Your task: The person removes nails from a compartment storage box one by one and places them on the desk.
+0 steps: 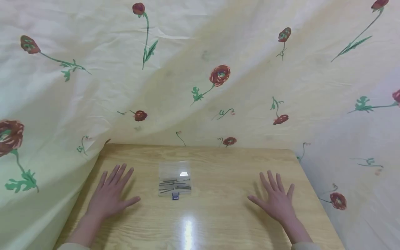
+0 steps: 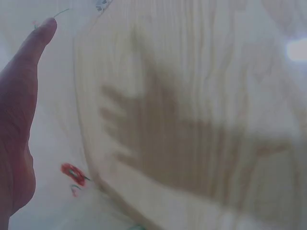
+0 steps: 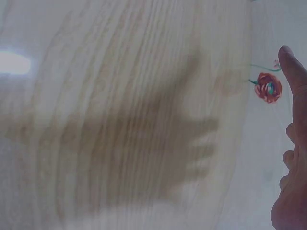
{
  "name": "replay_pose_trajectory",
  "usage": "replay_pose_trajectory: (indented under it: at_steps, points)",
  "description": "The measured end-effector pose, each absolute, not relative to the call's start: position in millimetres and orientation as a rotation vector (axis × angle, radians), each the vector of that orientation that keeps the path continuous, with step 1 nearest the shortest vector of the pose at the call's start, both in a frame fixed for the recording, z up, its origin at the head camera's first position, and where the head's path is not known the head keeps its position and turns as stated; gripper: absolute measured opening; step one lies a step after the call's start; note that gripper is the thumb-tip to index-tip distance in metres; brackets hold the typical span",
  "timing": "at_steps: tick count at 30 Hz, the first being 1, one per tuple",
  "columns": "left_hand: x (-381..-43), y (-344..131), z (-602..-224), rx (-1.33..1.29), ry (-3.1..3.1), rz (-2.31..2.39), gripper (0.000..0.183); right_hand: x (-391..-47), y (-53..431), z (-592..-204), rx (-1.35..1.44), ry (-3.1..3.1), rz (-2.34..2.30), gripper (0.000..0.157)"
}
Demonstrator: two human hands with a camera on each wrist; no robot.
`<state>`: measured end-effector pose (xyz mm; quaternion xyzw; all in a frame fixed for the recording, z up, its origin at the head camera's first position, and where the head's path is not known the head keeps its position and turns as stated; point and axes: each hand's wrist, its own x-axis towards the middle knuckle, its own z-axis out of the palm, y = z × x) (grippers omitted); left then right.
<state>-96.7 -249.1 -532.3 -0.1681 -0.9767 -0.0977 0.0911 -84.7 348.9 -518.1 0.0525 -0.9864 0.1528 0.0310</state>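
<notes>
My left hand point(image 1: 109, 196) is held over the left part of the wooden table point(image 1: 218, 222), fingers straight and spread, holding nothing. On the right side my right hand point(image 1: 278, 203) hovers the same way, also holding nothing. Both wrist views show the hands' shadows on the wood below, apart from the hands. Nearest to my left hand, a small clear plastic box point(image 1: 168, 169) lies left of the table's middle. Several thin metal pieces like nails or screws point(image 1: 183, 187) are in its front half. A small dark blue piece point(image 1: 175, 196) sits at its front edge.
A pale cloth with red flowers point(image 1: 187, 52) hangs behind the table and along both its sides. The table's far edge point(image 1: 203, 146) meets this cloth. A bright light reflection shows on the wood near the front.
</notes>
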Motion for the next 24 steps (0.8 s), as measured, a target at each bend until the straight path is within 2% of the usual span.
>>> replay_pose_trajectory:
  at_steps: [12,24]
  points:
    - [-153,-236,-510,-0.838,-2.875,-0.262,0.105,-108,313,-509,0.286,-2.981,0.488,0.106]
    - [-189,-219,-511,-1.106,-2.965,-0.273,0.108,-126,249,-498,0.415,-2.989,0.511,0.108]
